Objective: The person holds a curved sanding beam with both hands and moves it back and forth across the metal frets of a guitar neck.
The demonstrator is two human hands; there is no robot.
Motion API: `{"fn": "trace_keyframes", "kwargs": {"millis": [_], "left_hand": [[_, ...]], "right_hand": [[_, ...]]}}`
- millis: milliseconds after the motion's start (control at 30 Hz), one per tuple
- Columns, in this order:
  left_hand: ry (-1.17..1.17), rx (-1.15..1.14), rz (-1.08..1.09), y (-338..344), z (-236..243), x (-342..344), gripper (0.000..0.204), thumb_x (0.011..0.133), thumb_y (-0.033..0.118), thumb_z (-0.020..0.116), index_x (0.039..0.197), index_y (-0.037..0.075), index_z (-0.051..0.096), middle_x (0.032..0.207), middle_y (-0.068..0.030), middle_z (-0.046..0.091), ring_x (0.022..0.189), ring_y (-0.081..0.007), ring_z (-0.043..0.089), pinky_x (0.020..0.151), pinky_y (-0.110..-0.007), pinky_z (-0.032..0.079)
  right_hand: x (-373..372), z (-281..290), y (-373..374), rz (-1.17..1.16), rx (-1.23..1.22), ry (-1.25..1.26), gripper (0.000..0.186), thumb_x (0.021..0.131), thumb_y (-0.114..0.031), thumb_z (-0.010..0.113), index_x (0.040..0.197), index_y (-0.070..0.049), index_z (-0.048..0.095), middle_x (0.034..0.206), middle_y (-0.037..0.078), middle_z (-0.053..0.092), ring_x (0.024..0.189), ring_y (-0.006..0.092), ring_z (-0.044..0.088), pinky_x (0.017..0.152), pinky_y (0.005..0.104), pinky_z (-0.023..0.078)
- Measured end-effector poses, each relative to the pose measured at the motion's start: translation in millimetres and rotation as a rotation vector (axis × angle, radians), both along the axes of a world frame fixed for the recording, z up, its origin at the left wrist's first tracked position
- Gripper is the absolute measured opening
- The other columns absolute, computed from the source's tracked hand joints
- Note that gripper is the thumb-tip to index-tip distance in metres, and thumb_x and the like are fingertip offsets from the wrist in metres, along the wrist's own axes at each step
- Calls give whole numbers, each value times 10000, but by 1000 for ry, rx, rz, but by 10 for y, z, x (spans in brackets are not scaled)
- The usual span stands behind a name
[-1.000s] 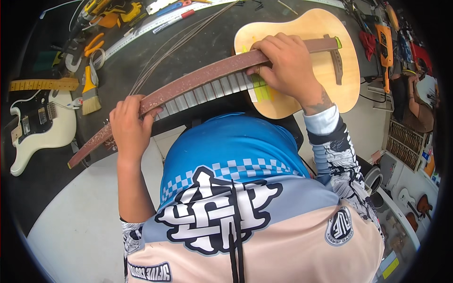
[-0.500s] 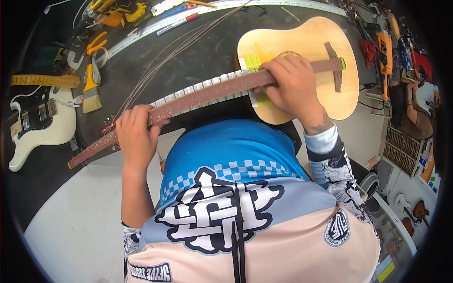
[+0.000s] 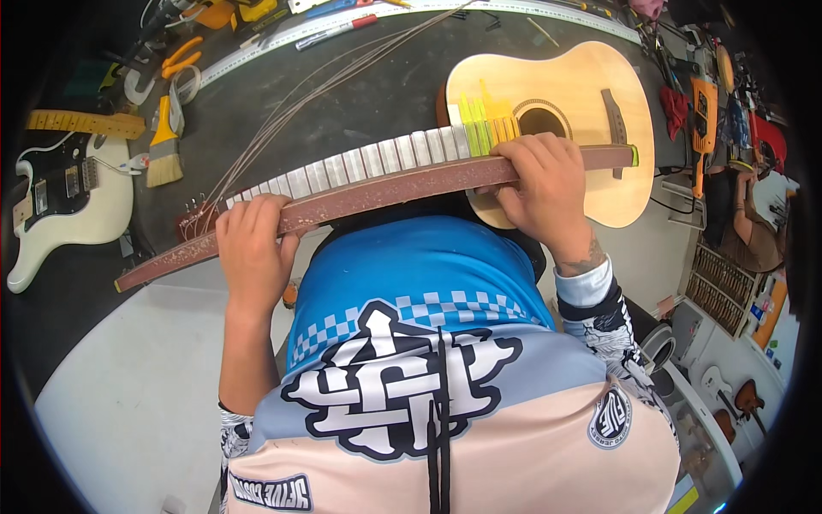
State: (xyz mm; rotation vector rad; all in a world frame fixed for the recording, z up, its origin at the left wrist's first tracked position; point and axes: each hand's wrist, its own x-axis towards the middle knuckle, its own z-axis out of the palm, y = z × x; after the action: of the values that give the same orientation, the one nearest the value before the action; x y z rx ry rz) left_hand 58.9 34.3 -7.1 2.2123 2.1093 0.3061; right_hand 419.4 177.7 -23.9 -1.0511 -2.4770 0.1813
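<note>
Reddish-brown beam [image 3: 390, 190], gripped by the firmly curled left hand [image 3: 254, 233] and right hand [image 3: 548, 182], well apart, presumably for even control. Yellow-green tape [image 3: 475, 128] probably shields the guitar [image 3: 591, 81].

That long bar [image 3: 394, 190] is a dull reddish brown flecked with pale specks and tipped yellow-green, while the acoustic guitar [image 3: 591, 77] has a blond top, a dark brown bridge [image 3: 612, 120] and a fretboard [image 3: 368, 163] striped silvery white, then yellow-green. The electric guitar [image 3: 107, 206] is creamy white with a black pickguard [image 3: 58, 184], and the jersey [image 3: 548, 445] runs from bright blue through a chequered band to grey and peach.
</note>
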Motion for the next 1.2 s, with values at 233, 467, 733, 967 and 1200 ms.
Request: {"fn": "trace_keyframes", "kwargs": {"millis": [233, 467, 733, 967, 1200], "left_hand": [[-49, 64, 12, 307, -19, -95, 377, 826, 209, 882, 1116, 59, 692, 1000, -75, 701, 969, -322, 636, 880, -441, 442], [-53, 69, -9, 216, 8, -42, 373, 817, 231, 892, 1087, 69, 693, 997, -66, 699, 971, -313, 638, 880, -439, 436], [-31, 35, -8, 91, 11, -26, 366, 822, 224, 887, 1086, 67, 688, 1011, -73, 696, 994, -312, 639, 898, -438, 434], [-43, 32, 4, 362, 2, -121, 346, 851, 227, 870, 1101, 69, 691, 995, -75, 694, 978, -323, 637, 880, -438, 436], [-31, 45, -3, 11, 5, 47, 376, 818, 239, 897, 1091, 79, 695, 1007, -59, 706, 984, -302, 645, 896, -427, 430]], "right_hand": [[-152, -58, 449, 41, 35, 14, 312, 767, -259, 860, 1022, -131, 735, 933, 3, 700, 933, 246, 662, 848, 417, 462], [-75, -41, 286, 47, 44, -3, 318, 765, -253, 857, 1030, -125, 738, 934, 5, 706, 936, 252, 661, 844, 410, 456], [-49, -23, 153, 31, 51, 3, 337, 743, -219, 835, 1050, -116, 739, 952, 9, 715, 935, 258, 664, 849, 412, 462], [-139, -99, 521, 67, 67, 2, 352, 795, -334, 878, 1054, -137, 743, 957, -14, 724, 937, 240, 669, 855, 408, 462], [-6, 3, 74, 32, 35, 0, 336, 748, -253, 859, 1035, -121, 744, 944, 10, 717, 919, 252, 665, 839, 411, 461]]}}
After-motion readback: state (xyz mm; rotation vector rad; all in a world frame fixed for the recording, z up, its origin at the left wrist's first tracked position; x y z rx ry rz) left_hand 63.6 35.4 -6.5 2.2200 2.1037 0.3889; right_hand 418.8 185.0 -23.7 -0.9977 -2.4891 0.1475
